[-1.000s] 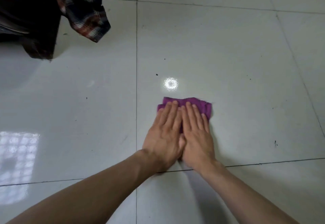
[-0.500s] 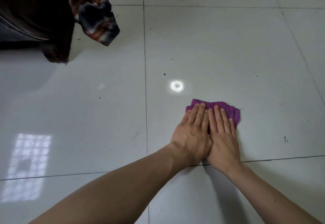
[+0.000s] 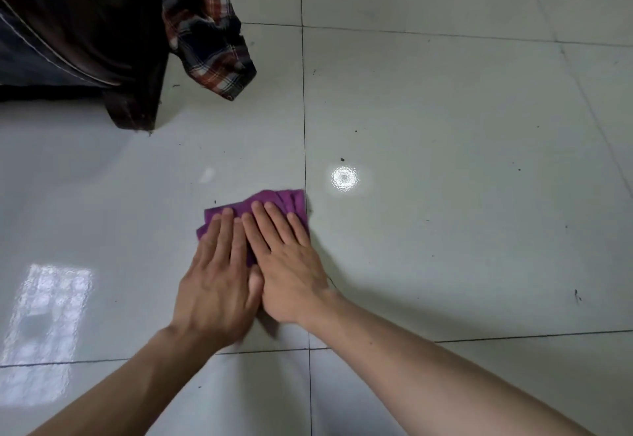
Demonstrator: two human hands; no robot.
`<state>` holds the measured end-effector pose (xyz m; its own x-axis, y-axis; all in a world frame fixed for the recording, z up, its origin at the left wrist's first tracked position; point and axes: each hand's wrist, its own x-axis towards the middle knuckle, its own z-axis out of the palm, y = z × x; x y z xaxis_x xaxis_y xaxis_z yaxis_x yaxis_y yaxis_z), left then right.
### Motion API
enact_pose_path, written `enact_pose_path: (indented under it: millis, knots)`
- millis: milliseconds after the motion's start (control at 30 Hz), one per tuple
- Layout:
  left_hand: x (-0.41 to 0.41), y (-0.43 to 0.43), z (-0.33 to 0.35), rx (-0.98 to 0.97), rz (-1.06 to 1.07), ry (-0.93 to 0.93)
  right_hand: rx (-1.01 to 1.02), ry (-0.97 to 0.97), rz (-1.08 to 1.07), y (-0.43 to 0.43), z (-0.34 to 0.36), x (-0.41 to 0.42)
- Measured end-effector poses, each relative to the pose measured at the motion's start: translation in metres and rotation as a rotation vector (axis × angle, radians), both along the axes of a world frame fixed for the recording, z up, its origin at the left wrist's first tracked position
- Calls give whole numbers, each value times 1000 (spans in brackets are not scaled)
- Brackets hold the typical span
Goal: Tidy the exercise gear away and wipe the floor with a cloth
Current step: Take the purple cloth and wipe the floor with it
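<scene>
In the upper left of the frame we see a plaid shirt (image 3: 212, 48) in red, white and dark blue, hanging beside a dark bulky thing (image 3: 68, 24) that we cannot identify. A round bright reflection (image 3: 345, 178) lies near the centre and a window-shaped reflection (image 3: 48, 326) at the lower left. Small dark specks (image 3: 577, 295) are scattered at the right.

The cloth (image 3: 274, 200) lies on the floor (image 3: 445, 230) just left of a tile joint (image 3: 303, 110) running near to far, the left hand (image 3: 215, 285) and right hand (image 3: 291, 274) touching side by side on its near part, with a shirt (image 3: 212, 41) hanging far left beside furniture (image 3: 68, 24).
</scene>
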<state>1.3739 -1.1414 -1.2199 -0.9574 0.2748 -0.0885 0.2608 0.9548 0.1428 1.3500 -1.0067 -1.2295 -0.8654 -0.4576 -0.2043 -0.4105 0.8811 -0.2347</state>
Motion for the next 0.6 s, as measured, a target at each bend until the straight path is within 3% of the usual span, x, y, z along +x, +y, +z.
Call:
enact_pose_path:
  millis: [267, 600]
  knots:
    - [-71, 31, -12, -86, -56, -33, -18, 36, -71, 31, -4, -61]
    - [-155, 171, -8, -23, -244, -107, 36, 96, -365, 166, -8, -105]
